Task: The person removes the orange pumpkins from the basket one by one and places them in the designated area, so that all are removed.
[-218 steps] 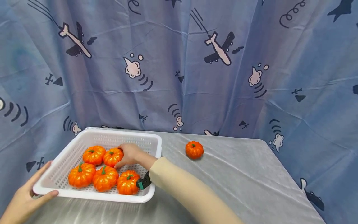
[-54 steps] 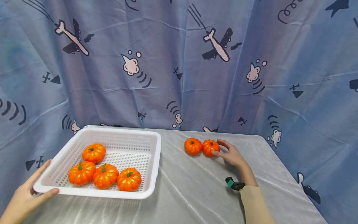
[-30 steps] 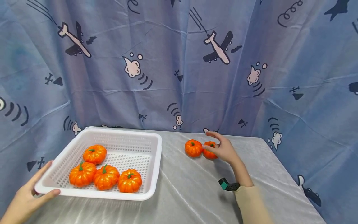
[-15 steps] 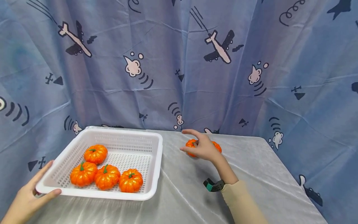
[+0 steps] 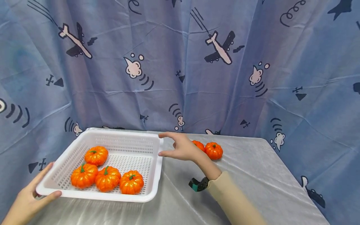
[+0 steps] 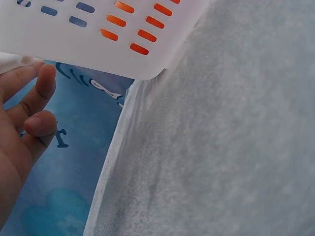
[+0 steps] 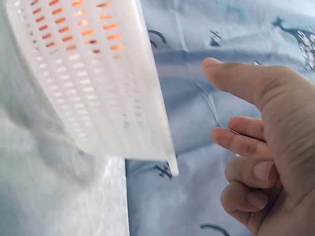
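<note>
In the head view a white plastic basket [image 5: 94, 195] holds several orange toy pumpkins [image 5: 108, 178] with green stems. My left hand [image 5: 28, 198] grips the basket's near left corner, thumb over the front rim and fingers along the left side. In the left wrist view some of its fingers [image 6: 42, 125] are bent below the basket edge. Just off the basket's right rim, my right hand [image 5: 181, 147] hovers with nothing in it, thumb and forefinger spread apart. Behind it on the table are two pumpkins; the right one [image 5: 213, 151] shows whole, the left one [image 5: 198, 145] is partly hidden by the hand.
A grey cloth covers the table [image 5: 253, 175]. Along its back and sides hangs a blue curtain [image 5: 157, 62] printed with airplanes. A black and green band [image 5: 198, 184] is at the right wrist.
A pumpkin from the basket now sits on the table beside the other one. My right hand has let it go and moved left to the basket's right rim. The left hand stays put.
</note>
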`<state>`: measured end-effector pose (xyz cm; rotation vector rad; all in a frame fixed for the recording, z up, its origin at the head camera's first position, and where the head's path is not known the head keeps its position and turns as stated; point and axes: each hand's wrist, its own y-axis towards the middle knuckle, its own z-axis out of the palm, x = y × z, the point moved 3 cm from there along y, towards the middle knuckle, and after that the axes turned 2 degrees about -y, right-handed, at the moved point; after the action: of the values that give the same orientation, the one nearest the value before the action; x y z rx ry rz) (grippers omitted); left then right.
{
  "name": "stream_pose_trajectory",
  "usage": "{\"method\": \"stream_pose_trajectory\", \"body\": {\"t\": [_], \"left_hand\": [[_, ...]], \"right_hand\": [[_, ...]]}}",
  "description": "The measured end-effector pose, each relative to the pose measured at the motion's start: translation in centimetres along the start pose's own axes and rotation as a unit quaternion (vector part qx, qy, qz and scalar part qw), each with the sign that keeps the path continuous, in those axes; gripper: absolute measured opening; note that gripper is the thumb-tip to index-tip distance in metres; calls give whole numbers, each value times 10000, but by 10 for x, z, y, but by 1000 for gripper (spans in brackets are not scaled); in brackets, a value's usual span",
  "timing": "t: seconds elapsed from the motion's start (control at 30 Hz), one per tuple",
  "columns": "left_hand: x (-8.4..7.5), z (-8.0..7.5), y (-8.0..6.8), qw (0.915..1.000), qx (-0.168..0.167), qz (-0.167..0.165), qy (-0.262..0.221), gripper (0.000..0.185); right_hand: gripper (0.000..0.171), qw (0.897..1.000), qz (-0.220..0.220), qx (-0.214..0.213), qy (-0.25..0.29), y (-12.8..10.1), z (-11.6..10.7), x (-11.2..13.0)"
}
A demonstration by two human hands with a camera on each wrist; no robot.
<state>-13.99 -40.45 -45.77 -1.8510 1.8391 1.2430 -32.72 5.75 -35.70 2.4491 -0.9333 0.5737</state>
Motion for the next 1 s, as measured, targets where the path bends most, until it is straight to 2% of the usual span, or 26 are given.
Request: {"method": "stream_pose_trajectory", "body": {"t": [0.1, 0.23, 0.33, 0.5, 0.63, 0.87, 1.0], "left_hand": [[0, 1, -1, 10000, 15, -53, -40, 108], [1, 1, 0, 9999, 46, -79, -97, 107], [2, 1, 1, 9999, 63, -97, -108, 107], [5, 1, 1, 9999, 94, -117, -74, 108], [7, 3, -1, 9999, 66, -46, -116, 109], [4, 2, 1, 9997, 100, -188, 148, 110], [3, 1, 2, 9998, 78, -141, 86, 109]], "right_hand": [[68, 9998, -152, 124, -38, 10, 4, 9], [64, 9994, -167, 102, 301, 23, 7, 20], [62, 9984, -8, 19, 566, 35, 15, 24], [64, 9970, 349, 57, 691, 53, 34, 29], [65, 9967, 431, 189, 654, 63, 41, 38], [66, 9974, 460, 362, 428, 87, 46, 62], [65, 9975, 418, 406, 393, 97, 49, 75]]}}
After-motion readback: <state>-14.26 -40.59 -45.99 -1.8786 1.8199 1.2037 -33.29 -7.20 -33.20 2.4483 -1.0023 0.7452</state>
